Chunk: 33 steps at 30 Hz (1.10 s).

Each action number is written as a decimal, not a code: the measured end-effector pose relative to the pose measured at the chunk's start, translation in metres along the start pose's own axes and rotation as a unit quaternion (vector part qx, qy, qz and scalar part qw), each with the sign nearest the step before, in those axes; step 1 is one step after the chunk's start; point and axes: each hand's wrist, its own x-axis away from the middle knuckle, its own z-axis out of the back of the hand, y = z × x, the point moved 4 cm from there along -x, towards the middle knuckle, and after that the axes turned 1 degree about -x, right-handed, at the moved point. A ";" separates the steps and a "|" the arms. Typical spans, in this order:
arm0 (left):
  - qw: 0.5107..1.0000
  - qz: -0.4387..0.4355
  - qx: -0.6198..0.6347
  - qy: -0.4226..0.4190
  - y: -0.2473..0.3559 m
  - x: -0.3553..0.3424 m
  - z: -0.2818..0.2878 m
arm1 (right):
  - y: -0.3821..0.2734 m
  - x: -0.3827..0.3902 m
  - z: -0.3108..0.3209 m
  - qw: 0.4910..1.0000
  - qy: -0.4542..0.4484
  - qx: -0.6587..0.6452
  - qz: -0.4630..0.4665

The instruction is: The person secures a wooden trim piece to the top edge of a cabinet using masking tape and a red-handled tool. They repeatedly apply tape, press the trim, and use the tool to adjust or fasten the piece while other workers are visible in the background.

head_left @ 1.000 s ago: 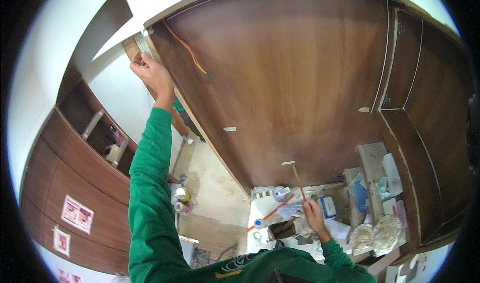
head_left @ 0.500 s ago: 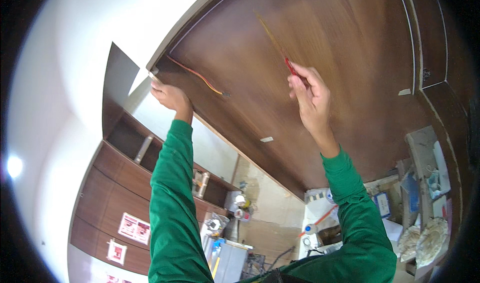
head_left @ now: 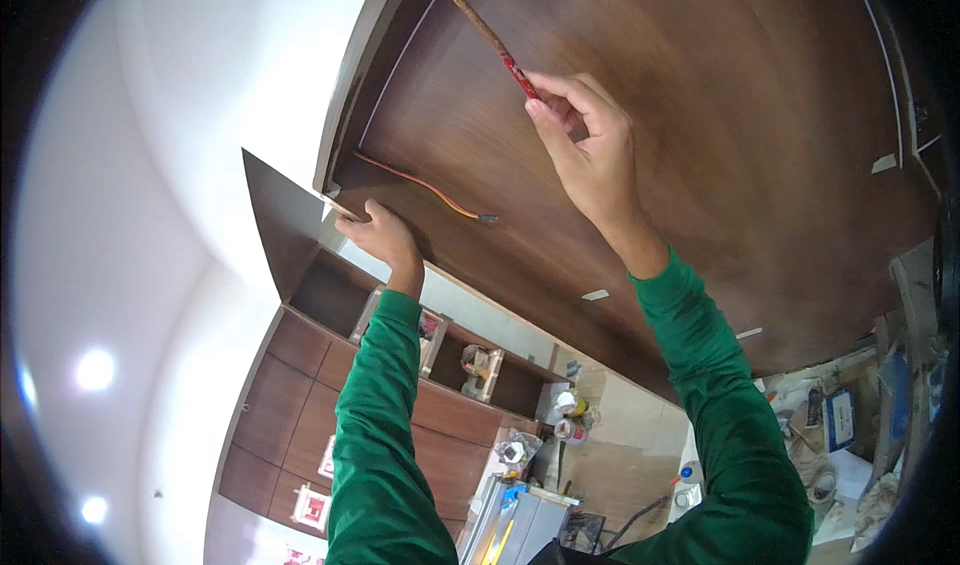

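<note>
**Steer Lightly, Brace First**

Best, probably, to steer the red-ended brown stick (head_left: 470,19) from the wrist, keeping clear of the loose red-and-yellow wires (head_left: 425,183) and scuffing no part of the brown wood-grain panel (head_left: 720,155). Pinched by its red end in the right hand (head_left: 590,155), in front of the panel, pointing toward the edge frame (head_left: 350,95). With the left hand (head_left: 384,240), curled at the frame's corner; impossible to tell whether gripping.

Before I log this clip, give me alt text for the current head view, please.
The person's right hand pinches a slim red-ended brown stick, held up in front of a dark wood-grain panel. The left hand is at the panel's left edge, near orange wires.
</note>
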 end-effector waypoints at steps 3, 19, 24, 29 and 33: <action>1.000 0.009 0.017 -0.017 0.002 0.002 0.002 | 0.003 0.000 -0.007 0.999 0.015 -0.043 0.008; 0.997 -0.002 0.070 -0.019 0.004 0.004 -0.001 | 0.010 0.004 -0.021 0.997 0.011 -0.062 0.053; 0.998 -0.008 0.056 -0.008 0.008 0.005 0.000 | 0.011 0.001 -0.023 0.996 0.008 -0.070 0.049; 0.998 -0.010 0.058 -0.007 0.015 0.006 0.000 | 0.016 0.000 -0.026 0.994 0.027 -0.089 0.059; 0.999 -0.005 0.050 -0.003 0.001 0.003 0.005 | 0.017 0.006 -0.037 0.995 0.008 -0.074 0.060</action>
